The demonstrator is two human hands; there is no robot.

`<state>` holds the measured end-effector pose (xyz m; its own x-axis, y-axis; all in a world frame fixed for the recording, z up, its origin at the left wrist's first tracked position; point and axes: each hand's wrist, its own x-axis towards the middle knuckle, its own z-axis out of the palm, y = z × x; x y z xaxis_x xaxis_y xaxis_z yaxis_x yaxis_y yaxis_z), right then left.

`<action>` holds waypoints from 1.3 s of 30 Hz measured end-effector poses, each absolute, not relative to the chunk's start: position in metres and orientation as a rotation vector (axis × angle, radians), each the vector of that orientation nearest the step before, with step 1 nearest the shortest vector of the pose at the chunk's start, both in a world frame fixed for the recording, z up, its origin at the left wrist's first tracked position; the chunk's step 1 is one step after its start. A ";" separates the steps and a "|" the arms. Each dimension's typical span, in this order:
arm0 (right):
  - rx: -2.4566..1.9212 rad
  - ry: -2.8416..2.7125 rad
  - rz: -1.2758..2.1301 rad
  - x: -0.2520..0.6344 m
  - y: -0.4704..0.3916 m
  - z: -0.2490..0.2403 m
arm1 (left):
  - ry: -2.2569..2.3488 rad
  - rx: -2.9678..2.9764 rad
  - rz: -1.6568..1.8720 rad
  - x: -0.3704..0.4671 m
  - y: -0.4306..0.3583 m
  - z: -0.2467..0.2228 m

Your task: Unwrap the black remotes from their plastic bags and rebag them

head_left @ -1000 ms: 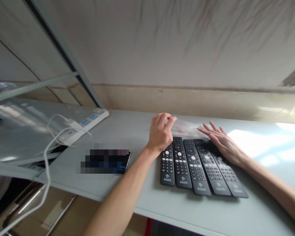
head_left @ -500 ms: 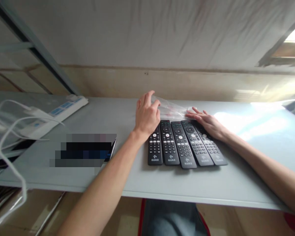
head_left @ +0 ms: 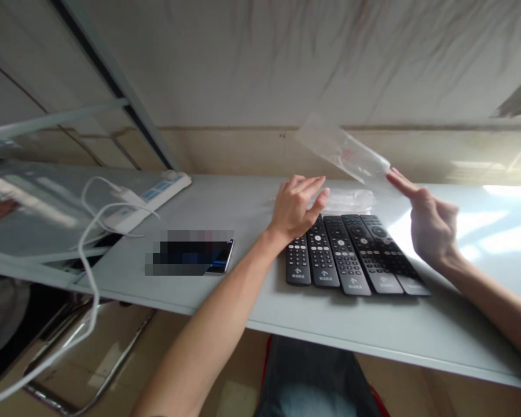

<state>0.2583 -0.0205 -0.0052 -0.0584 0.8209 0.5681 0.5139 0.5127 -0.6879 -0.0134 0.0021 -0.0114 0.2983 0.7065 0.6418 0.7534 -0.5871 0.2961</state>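
Note:
Several black remote controls [head_left: 349, 263] lie side by side on the grey table [head_left: 243, 289], slightly fanned. In the air above their right side, my right hand [head_left: 432, 220] pinches one end of a clear plastic bag [head_left: 345, 150] with faint red print. The bag slants up to the left. My left hand [head_left: 297, 205] hovers over the top of the leftmost remotes, fingers stretched out and holding nothing. Behind the remotes, more clear plastic bags [head_left: 347, 201] lie flat, partly hidden by my left hand.
A white power strip [head_left: 156, 202] with a plugged-in charger and white cable [head_left: 84, 255] lies at the left. A phone [head_left: 221, 258], partly blurred out, rests left of my left forearm. The wall [head_left: 243, 145] rises behind the table. A metal-framed chair [head_left: 108, 370] stands below left.
My right hand has lifted off the table with a plastic bag. My left hand has lowered slightly, and its fingers now point right. The view has shifted left.

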 end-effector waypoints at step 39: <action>-1.246 -1.345 0.499 0.260 -0.008 -0.017 | -1.131 -2.650 -1.008 -0.022 0.011 -0.018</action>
<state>0.2596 -0.0081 -0.0170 0.2453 0.8627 0.4422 0.3657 0.3401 -0.8664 -0.0220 0.0108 -0.0184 0.5083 0.6124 0.6055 0.6713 -0.7222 0.1668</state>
